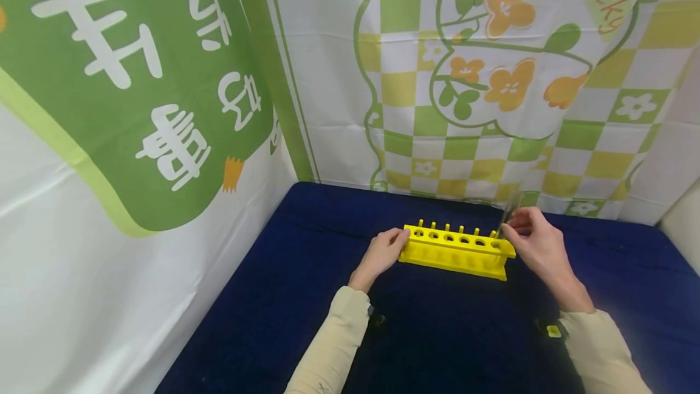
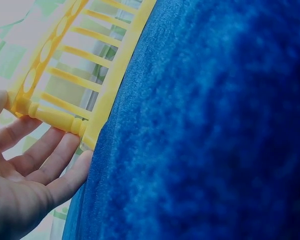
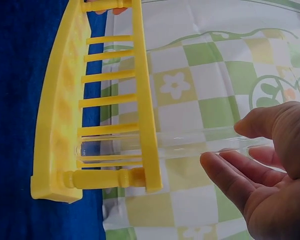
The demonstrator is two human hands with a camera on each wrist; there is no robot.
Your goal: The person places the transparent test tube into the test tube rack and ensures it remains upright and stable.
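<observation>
A yellow test tube rack with one row of round holes stands upright on the dark blue cloth. My left hand grips its left end, the thumb at the top plate and the fingers curled around the end post. At the opposite end, my right hand pinches a clear glass test tube between thumb and fingers. The tube passes through the hole at the right end, and its rounded bottom lies close to the rack's base. Its upper part rises above the rack, partly behind the fingers.
Dark blue cloth covers the table. A green and white printed curtain hangs behind it, and another with large white characters hangs on the left. Short yellow pegs rise along the rack's back edge.
</observation>
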